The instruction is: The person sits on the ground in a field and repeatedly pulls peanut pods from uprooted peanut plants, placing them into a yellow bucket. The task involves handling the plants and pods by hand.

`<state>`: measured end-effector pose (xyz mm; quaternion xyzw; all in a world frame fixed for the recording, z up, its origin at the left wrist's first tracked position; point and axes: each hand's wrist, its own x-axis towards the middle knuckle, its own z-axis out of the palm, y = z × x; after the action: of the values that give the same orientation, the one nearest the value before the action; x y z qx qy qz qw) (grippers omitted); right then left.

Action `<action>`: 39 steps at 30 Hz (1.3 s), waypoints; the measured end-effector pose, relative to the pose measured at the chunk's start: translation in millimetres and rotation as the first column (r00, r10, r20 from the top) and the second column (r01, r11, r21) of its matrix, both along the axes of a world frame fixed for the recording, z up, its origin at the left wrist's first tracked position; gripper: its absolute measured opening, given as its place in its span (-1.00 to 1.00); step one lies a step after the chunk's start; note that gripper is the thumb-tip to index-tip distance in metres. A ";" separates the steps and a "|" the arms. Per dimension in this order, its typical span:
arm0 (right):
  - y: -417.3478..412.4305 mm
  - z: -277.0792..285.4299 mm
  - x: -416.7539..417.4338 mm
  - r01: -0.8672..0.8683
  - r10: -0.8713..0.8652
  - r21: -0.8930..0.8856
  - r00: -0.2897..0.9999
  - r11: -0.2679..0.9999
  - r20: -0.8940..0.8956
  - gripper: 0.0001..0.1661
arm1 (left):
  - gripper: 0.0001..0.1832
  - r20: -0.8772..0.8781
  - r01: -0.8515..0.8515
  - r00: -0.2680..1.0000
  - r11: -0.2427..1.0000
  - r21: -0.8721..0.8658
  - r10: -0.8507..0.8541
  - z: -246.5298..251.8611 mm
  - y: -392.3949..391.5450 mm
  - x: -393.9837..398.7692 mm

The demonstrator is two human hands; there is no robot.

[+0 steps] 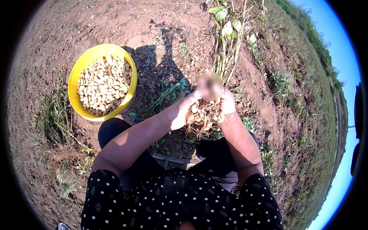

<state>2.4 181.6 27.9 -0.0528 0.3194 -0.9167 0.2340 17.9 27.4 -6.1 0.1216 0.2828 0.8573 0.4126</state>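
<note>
In front of my knees, a clump of peanut plant roots [204,115] with pale peanut pods hangs between my two hands. My left hand [179,113] grips it from the left side. On the right side, my right hand [228,103] holds the same bunch. A round blurred patch covers the fingertips and the top of the clump, so finer finger detail is hidden. Thin brown roots trail below the palms. Away to the left, a yellow bucket [74,86] stands on the soil, well filled with loose peanuts [105,83].
Tall stalks with broad leaves [227,37] extend beyond my hands. Green sprigs [166,93] lie on the soil between bucket and hands. Left of my knee is a heap of pulled plants [56,118]. A grey slatted frame [169,159] sits low between my legs.
</note>
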 end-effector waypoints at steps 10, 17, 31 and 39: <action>13.4 2.8 -9.0 0.047 -0.039 0.378 0.999 0.924 -0.027 -0.48 | -0.75 -0.507 -0.601 0.769 0.709 -0.368 0.389 -15.9 -2.4 -14.0; -24.8 -6.5 10.4 0.413 -0.475 0.387 0.877 0.824 0.077 -0.55 | -0.75 -0.989 -0.940 0.141 0.310 -0.144 -0.033 -8.0 1.7 -14.7; -19.2 5.5 8.9 0.467 -0.467 0.494 0.874 0.733 -0.133 -0.60 | -0.81 -0.847 -0.710 0.510 0.630 -0.316 0.149 7.1 -2.3 -24.4; -12.7 -1.5 13.1 0.300 -0.353 0.656 0.934 0.693 -0.054 -0.64 | -0.83 -0.639 -0.413 0.768 0.793 -0.449 0.038 6.2 -15.8 -22.7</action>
<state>15.5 168.9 26.4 0.1250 0.6144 -0.7746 0.0831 -4.8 11.6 0.1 0.2217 0.6522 0.6949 0.2066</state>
